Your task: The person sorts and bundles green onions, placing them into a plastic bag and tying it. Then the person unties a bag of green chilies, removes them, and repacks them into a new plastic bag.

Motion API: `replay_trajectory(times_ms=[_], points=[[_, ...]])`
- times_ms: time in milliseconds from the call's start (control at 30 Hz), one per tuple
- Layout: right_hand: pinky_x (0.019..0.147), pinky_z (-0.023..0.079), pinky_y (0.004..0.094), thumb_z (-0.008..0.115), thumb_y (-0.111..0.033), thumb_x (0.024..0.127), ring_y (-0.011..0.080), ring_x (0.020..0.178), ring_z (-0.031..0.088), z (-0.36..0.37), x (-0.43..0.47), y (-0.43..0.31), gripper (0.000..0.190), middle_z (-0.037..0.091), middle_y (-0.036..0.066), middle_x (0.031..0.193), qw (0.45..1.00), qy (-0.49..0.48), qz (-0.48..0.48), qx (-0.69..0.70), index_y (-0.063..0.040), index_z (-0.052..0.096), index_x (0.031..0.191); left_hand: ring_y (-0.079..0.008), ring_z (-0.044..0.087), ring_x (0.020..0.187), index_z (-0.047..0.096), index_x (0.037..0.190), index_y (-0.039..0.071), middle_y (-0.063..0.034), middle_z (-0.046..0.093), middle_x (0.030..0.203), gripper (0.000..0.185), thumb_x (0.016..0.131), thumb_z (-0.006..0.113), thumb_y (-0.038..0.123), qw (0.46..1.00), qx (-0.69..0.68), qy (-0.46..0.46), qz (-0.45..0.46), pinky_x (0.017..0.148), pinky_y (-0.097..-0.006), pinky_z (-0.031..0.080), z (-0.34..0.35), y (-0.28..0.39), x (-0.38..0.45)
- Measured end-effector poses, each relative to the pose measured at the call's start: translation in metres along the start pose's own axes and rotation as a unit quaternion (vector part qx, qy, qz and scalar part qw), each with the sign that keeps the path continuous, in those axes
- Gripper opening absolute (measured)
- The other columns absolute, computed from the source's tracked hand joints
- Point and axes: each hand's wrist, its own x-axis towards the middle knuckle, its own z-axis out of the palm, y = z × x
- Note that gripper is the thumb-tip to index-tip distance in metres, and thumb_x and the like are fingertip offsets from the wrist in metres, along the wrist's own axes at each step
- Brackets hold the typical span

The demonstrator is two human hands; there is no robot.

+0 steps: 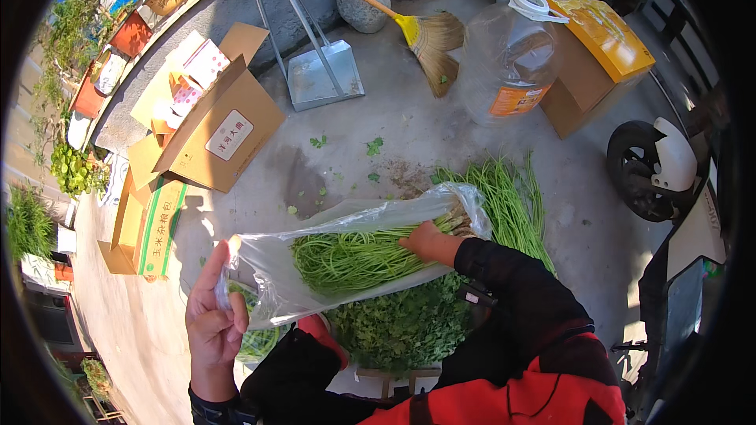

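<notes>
My left hand (pixel 212 307) grips the left end of a clear plastic bag (pixel 269 262), with the film caught at the fingers. The bag stretches across in front of me. A bundle of thin green vegetable stalks (pixel 348 257) lies in it, brown roots (pixel 463 221) towards the right end. My right hand (pixel 430 243) is closed around the bundle near those roots; its fingertips are partly hidden. Below the bag is a pile of leafy herbs, perhaps coriander (pixel 401 324), between my legs. More loose green stalks (pixel 508 200) lie on the ground beyond my right forearm.
Open cardboard boxes (pixel 236 136) stand at the left. A metal dustpan (pixel 325 74), a straw broom (pixel 437 47) and a large clear plastic jug (pixel 508 65) are ahead. A yellow-topped carton (pixel 596 41) and a vehicle wheel (pixel 638 171) stand right. Leaf scraps (pixel 373 146) litter the concrete.
</notes>
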Motion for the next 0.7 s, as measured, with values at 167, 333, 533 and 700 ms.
replay_trajectory(times_ms=[167, 333, 533, 700], points=[[0.084, 0.047, 0.0492, 0.070, -0.023, 0.078, 0.0360, 0.095, 0.064, 0.012, 0.006, 0.014, 0.063, 0.067, 0.012, 0.100, 0.974, 0.219, -0.049, 0.035, -0.011, 0.044, 0.134, -0.0144, 0.055, 0.048, 0.018, 0.146, -0.012, -0.0224, 0.043, 0.143, 0.091, 0.059, 0.045, -0.010, 0.999, -0.012, 0.043, 0.031, 0.034, -0.0191, 0.033, 0.016, 0.008, 0.003], [0.083, 0.049, 0.0477, 0.061, -0.020, 0.084, 0.0354, 0.101, 0.064, 0.026, -0.005, 0.048, 0.045, 0.066, 0.016, 0.108, 0.900, 0.419, -0.076, 0.097, -0.006, 0.051, 0.126, -0.0151, 0.057, 0.051, 0.021, 0.146, -0.012, -0.0230, 0.039, 0.145, 0.090, 0.059, 0.046, -0.011, 0.998, -0.027, 0.045, 0.020, 0.033, -0.0193, 0.034, 0.007, -0.003, 0.021], [0.083, 0.049, 0.0458, 0.053, -0.018, 0.087, 0.0363, 0.101, 0.061, 0.036, -0.067, 0.085, 0.031, 0.063, 0.020, 0.104, 0.936, 0.220, 0.073, 0.265, -0.002, 0.054, 0.113, -0.0168, 0.062, 0.056, 0.022, 0.145, -0.013, -0.0248, 0.037, 0.146, 0.087, 0.060, 0.042, -0.012, 0.999, -0.011, 0.019, 0.026, 0.033, -0.0175, 0.035, 0.014, -0.007, 0.023], [0.079, 0.050, 0.0458, 0.044, -0.015, 0.092, 0.0356, 0.096, 0.064, 0.031, -0.142, 0.098, 0.024, 0.065, 0.021, 0.098, 0.932, 0.215, 0.035, 0.291, -0.001, 0.056, 0.107, -0.0168, 0.062, 0.054, 0.027, 0.144, -0.012, -0.0248, 0.036, 0.147, 0.087, 0.059, 0.045, -0.012, 0.999, 0.006, 0.031, 0.007, 0.033, -0.0178, 0.034, 0.029, -0.014, 0.029]])
